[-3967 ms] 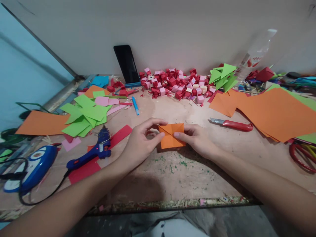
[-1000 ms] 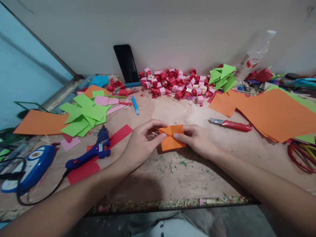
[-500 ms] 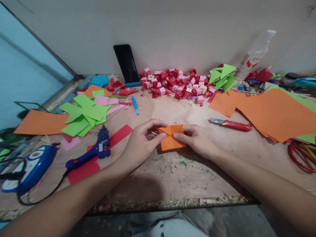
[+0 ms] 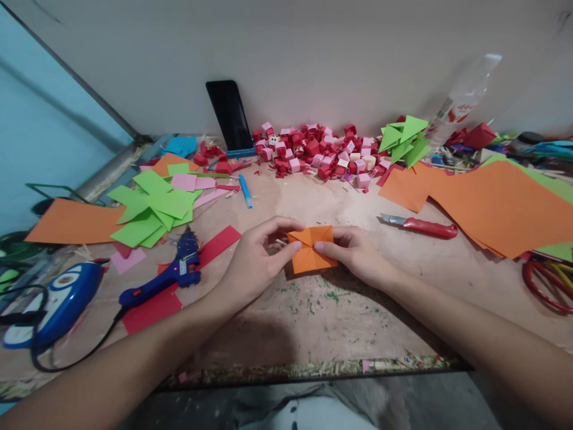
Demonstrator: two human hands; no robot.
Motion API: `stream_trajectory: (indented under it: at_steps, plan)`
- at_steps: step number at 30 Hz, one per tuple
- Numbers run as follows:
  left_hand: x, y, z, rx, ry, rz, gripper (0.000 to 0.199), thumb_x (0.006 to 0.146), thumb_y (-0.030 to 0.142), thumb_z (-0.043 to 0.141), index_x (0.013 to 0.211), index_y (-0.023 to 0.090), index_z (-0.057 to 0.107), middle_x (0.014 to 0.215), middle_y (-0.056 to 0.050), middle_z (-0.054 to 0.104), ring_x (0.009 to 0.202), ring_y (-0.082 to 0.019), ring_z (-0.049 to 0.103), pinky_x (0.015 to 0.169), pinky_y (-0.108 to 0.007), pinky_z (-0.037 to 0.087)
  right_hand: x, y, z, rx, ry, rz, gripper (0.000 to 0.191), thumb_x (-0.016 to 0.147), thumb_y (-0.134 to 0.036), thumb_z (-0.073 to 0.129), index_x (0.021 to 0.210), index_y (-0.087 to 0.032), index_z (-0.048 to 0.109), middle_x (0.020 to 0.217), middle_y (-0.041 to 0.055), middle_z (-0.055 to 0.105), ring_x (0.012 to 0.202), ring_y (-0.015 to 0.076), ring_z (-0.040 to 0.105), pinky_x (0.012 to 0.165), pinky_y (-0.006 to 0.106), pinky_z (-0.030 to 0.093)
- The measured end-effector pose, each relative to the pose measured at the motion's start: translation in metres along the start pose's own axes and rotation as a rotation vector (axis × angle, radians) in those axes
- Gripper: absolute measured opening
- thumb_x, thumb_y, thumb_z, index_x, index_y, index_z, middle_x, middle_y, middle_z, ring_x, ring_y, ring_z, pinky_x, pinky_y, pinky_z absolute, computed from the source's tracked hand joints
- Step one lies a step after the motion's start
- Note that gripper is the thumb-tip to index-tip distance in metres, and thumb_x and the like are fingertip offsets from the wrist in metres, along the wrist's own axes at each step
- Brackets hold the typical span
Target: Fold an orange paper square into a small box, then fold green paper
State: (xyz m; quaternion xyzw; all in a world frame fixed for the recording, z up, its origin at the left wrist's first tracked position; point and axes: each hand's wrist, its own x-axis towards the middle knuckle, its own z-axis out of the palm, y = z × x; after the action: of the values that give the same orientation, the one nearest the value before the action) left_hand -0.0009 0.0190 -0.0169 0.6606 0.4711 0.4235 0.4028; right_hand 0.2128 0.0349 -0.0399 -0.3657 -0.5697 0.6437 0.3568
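Note:
Between my hands is a small orange folded paper square (image 4: 312,261), its creases meeting near the middle. My left hand (image 4: 262,254) pinches its left side, thumb on the front face and fingers behind. From the other side my right hand (image 4: 358,254) grips it, with the thumb pressed near the centre. The fingers behind the paper are partly hidden. It is held tilted just over the wooden table (image 4: 322,334), casting a shadow below. To the right of my right hand lies a red utility knife (image 4: 425,227) with its blade out.
A blue glue gun (image 4: 179,269) and green paper pieces (image 4: 152,206) lie left. Small red and pink paper cubes (image 4: 317,149) pile at the back, beside a leaning phone (image 4: 228,116). Large orange sheets (image 4: 505,206), scissors (image 4: 546,283) and a plastic bottle (image 4: 463,101) are right.

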Motion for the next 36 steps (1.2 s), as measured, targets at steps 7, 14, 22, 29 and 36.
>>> stream_trajectory:
  at_steps: [7, 14, 22, 29, 36]
  plan:
    - [-0.0001, 0.0012, -0.0003, 0.008, 0.008, -0.003, 0.017, 0.089, 0.020, 0.072, 0.106, 0.021, 0.073, 0.110, -0.004, 0.074, 0.099, -0.019, 0.070, 0.086, -0.032, 0.059, 0.0000, 0.0009, 0.0005, 0.009, -0.003, 0.000, 0.021, 0.092, -0.039, 0.074, 0.095, -0.020, 0.081, 0.092, 0.0041, 0.076, 0.079, 0.0175, 0.065, 0.075, 0.030, 0.052]
    - [-0.0008, 0.0009, -0.0005, 0.000, -0.001, -0.005, 0.017, 0.090, 0.019, 0.071, 0.107, 0.021, 0.073, 0.110, -0.003, 0.074, 0.098, -0.018, 0.069, 0.087, -0.031, 0.058, -0.0002, 0.0000, 0.0008, 0.007, 0.002, -0.007, 0.022, 0.091, -0.040, 0.074, 0.094, -0.019, 0.081, 0.090, 0.0037, 0.076, 0.076, 0.0172, 0.066, 0.072, 0.029, 0.052]
    - [-0.0009, 0.0022, 0.0008, 0.013, -0.003, -0.013, 0.016, 0.090, 0.021, 0.072, 0.105, 0.022, 0.074, 0.107, -0.003, 0.075, 0.089, -0.017, 0.069, 0.078, -0.029, 0.058, -0.0051, -0.0017, -0.0020, 0.027, -0.092, 0.007, 0.033, 0.090, -0.047, 0.079, 0.111, -0.022, 0.080, 0.108, 0.0064, 0.079, 0.096, 0.0217, 0.072, 0.087, 0.035, 0.057]
    - [-0.0064, 0.0044, 0.0000, -0.045, -0.013, 0.000, 0.018, 0.092, 0.022, 0.071, 0.110, 0.024, 0.072, 0.115, -0.005, 0.072, 0.098, -0.019, 0.070, 0.083, -0.032, 0.060, -0.0022, -0.0030, 0.0019, 0.024, -0.016, 0.113, 0.026, 0.084, -0.042, 0.082, 0.092, -0.017, 0.080, 0.084, 0.0046, 0.076, 0.067, 0.0148, 0.064, 0.061, 0.027, 0.052]
    - [-0.0081, 0.0075, -0.0002, 0.035, -0.174, 0.124, 0.018, 0.091, 0.010, 0.066, 0.099, 0.024, 0.071, 0.148, -0.008, 0.051, 0.125, -0.022, 0.064, 0.094, -0.034, 0.061, -0.0005, -0.0033, -0.0012, 0.313, 0.059, 0.094, 0.026, 0.082, -0.038, 0.085, 0.097, -0.017, 0.080, 0.089, 0.0063, 0.077, 0.067, 0.0144, 0.069, 0.063, 0.025, 0.058]
